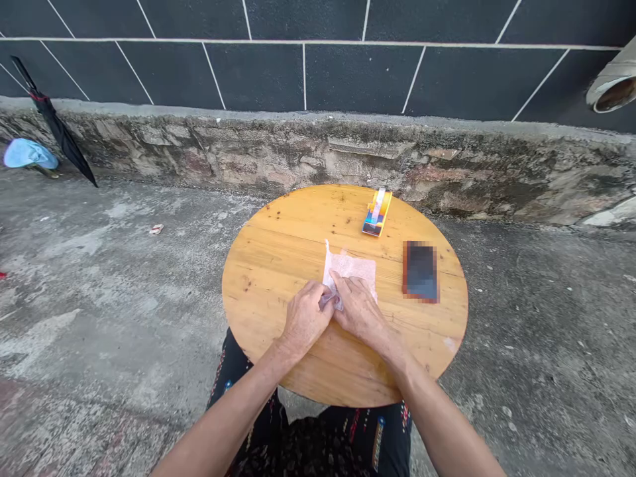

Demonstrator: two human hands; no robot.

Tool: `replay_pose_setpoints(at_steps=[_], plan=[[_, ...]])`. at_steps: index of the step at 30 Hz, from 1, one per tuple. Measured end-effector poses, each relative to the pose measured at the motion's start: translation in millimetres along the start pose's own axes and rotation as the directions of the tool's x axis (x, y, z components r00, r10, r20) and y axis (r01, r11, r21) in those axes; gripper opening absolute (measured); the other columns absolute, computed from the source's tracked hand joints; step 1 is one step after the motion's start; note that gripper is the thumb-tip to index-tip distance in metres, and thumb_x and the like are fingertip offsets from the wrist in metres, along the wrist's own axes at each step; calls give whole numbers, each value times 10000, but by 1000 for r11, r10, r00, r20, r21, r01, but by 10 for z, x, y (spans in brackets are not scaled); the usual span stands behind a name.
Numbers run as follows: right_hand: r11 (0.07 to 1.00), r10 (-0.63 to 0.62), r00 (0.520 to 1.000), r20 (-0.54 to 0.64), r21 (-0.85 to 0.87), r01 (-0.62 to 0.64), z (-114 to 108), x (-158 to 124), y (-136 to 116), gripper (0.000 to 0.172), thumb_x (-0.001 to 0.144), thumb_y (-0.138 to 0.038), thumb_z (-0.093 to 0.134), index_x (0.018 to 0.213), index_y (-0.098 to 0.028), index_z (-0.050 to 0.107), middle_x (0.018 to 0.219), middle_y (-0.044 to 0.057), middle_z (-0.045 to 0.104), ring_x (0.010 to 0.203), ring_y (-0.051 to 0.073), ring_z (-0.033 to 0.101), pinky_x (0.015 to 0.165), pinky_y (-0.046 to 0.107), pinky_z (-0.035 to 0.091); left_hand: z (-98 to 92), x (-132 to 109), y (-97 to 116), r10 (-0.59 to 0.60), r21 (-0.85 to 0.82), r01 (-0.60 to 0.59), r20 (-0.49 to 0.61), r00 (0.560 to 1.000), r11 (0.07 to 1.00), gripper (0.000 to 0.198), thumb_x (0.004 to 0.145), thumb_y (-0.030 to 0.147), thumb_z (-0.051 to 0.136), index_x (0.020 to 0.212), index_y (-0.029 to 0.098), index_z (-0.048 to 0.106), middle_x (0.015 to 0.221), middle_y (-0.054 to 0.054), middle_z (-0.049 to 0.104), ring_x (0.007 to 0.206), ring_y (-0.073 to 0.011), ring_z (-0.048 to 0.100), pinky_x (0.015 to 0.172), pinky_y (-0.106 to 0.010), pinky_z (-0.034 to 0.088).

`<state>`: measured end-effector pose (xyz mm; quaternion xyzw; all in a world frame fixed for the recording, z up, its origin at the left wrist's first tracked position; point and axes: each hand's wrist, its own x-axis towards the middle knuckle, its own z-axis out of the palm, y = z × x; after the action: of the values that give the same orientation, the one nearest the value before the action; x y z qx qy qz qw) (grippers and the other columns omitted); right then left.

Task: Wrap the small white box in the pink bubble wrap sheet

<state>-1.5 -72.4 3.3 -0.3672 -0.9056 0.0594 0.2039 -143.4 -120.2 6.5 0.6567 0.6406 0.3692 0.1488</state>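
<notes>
A thin, pale pink sheet or bag [362, 266] lies on the round wooden table [268, 252], its near edge bunched up between my hands. I cannot make out its exact kind. My left hand [309, 315] has its fingers closed on the gathered near-left edge. Close against it, my right hand [358, 308] rests over the near part of the pink sheet and grips the same gathered edge, its fingers curled. The fingertips are partly hidden, as is whatever lies under the hands.
A yellow tape dispenser [377, 211] stands toward the table's far side. To the right lies a blurred dark phone-like object [421, 271]. Behind the table runs a low stone ledge [233, 149]. A black umbrella [62, 132] leans there, beside a light blue cap [30, 154].
</notes>
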Motion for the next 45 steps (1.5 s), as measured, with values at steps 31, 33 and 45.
replay_pose_setpoints(at_steps=[31,33,45], plan=[[950,-29,998,49,312,13,-29,-71,118,705,770,-161,571,1418,-130,295,1102,135,614,1010,264,563,890,438,477,-13,-224,-182,481,23,-481,28,876,876,311,876,34,425,1111,143,598,1136,-117,605,1086,-234,533,934,-418,504],[954,-20,998,58,299,2,-54,-70,84,700,762,-143,565,1413,-111,310,1100,144,621,1006,267,570,891,441,480,-8,-226,-198,495,29,-496,36,868,868,313,884,41,418,1125,140,593,1148,-120,608,1120,-237,529,974,-432,495],[639,661,747,66,471,-608,-388,-852,326,385,843,-408,543,1112,-137,588,928,102,688,739,202,664,681,350,540,-109,-136,-184,562,77,-574,134,816,815,278,858,42,447,1067,137,603,1066,-98,634,1070,-236,535,959,-427,510]])
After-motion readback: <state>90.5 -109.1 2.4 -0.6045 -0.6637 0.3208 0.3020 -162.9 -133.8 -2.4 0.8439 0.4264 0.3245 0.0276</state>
